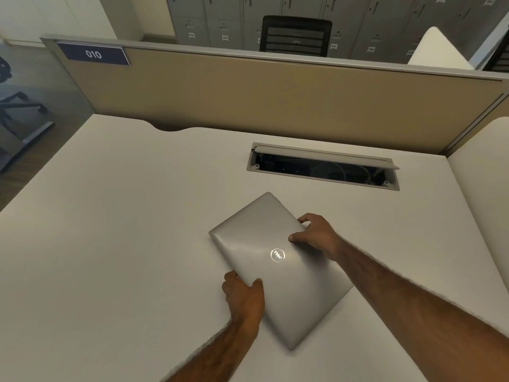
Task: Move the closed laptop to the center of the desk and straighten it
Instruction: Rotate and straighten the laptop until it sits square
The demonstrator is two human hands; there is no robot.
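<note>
A closed silver laptop (264, 244) with a round logo on its lid lies flat on the white desk (124, 230), a little right of the middle and turned at a strong angle to the desk edges. My left hand (243, 295) grips its near-left long edge, thumb on the lid. My right hand (316, 234) holds the far-right long edge, fingers curled over it. Both forearms reach in from the bottom of the view.
An open cable tray (322, 168) with a raised flap is cut into the desk just behind the laptop. A tan partition (248, 92) with a "010" sign closes the back. A second desk surface (482, 175) adjoins on the right. A black chair stands beyond the partition.
</note>
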